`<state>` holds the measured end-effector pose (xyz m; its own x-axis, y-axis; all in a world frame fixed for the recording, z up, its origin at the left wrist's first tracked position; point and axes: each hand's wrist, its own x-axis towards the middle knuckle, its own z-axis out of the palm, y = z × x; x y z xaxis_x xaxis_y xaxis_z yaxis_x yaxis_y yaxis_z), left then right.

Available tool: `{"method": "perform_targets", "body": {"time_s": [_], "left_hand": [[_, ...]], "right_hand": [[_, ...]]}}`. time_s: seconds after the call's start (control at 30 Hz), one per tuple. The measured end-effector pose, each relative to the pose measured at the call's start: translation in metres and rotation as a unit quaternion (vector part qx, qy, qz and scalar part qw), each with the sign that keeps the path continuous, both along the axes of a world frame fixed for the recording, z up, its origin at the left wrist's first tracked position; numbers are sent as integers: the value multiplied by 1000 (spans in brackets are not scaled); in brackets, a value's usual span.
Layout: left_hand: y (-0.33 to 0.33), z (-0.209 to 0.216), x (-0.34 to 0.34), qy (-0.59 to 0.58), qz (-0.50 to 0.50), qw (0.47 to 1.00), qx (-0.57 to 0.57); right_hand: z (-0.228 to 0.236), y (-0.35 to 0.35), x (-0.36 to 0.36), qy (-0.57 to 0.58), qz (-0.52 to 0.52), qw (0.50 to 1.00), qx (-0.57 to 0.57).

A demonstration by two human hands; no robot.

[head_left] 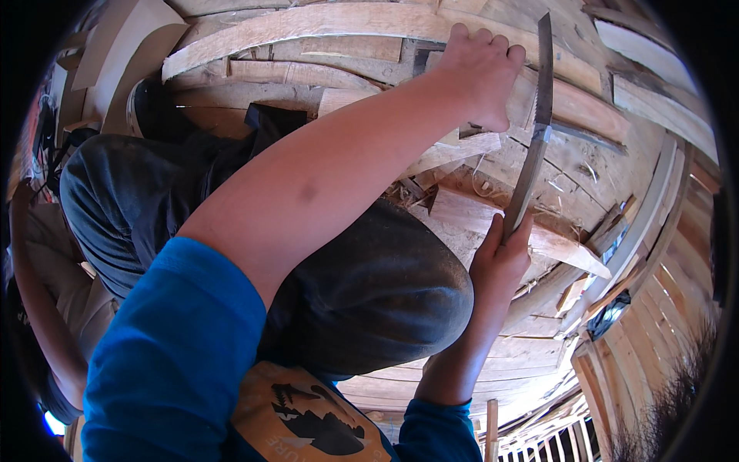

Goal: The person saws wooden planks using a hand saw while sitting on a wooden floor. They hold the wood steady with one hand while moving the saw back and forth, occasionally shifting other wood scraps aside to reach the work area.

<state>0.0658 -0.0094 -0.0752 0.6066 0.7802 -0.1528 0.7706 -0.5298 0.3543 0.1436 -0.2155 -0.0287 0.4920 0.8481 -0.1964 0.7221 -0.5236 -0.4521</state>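
My left arm in a blue sleeve stretches across to the far side. There my left hand point(483, 73) is closed over a long curved wooden board point(331, 25), its fingers bent across the wood. My right hand point(502, 258) grips the straight wooden handle of a handsaw point(544, 88). Its narrow blade points away from me, just right of my left hand, with fine teeth along the left edge. A light band wraps the joint of handle and blade. Whether the blade touches the board I cannot tell.
Beneath the saw lies a pale wood piece point(554, 245) among shavings. Several curved boards lie around, with a large curved timber point(131, 54) at the far left. My bent knee point(408, 285) is between my arms. Another person's arm point(42, 300) shows at the left edge. Slatted planks point(654, 331) stand right.
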Motion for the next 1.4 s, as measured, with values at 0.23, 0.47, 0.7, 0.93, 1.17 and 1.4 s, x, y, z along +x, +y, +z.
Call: {"method": "perform_targets", "body": {"time_s": [0.23,0.47,0.7,0.93,1.17,1.4], "left_hand": [[6,4,-1,-5,-17,1000,-23],[29,34,-18,20,-12,973,-229],[13,134,-106,-81,-45,972,-216],[-15,247,-177,-78,-105,960,-246],[-21,294,-241,-93,-116,969,-198],[-27,316,-290,-94,-135,969,-184]], "right_hand": [[10,3,15,112,-24,993,-34],[25,9,-6,-17,-25,998,62],[85,-42,-16,32,-81,989,119],[103,-102,-99,199,-151,966,63],[93,-93,-105,114,-142,976,117],[98,-87,-112,59,-117,985,109]]}}
